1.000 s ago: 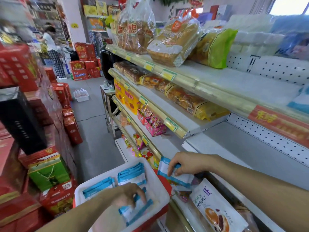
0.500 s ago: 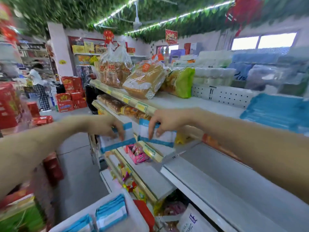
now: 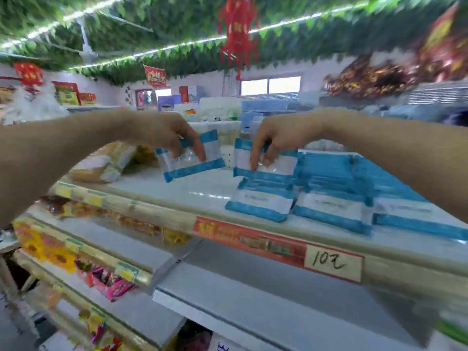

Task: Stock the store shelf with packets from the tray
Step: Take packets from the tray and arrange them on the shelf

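My left hand (image 3: 172, 135) pinches a blue-and-white packet (image 3: 200, 160) by its top, hanging tilted above the white top shelf (image 3: 177, 191). My right hand (image 3: 273, 140) pinches a second such packet (image 3: 281, 160) just over a stack of the same packets (image 3: 260, 201) lying on that shelf. More stacks of blue-and-white packets (image 3: 354, 188) fill the shelf to the right. The tray is out of view.
Bagged bread (image 3: 106, 163) lies on the top shelf to the left of the hands. A red price strip marked 10 (image 3: 331, 262) runs along the shelf's front edge. Lower shelves (image 3: 253, 295) hold snack packets (image 3: 111, 282) at the left. A red lantern (image 3: 238, 29) hangs overhead.
Both hands have risen from the tray and the lower shelf to the top shelf, each carrying a packet. The view has tilted upward and the tray has dropped out of sight.
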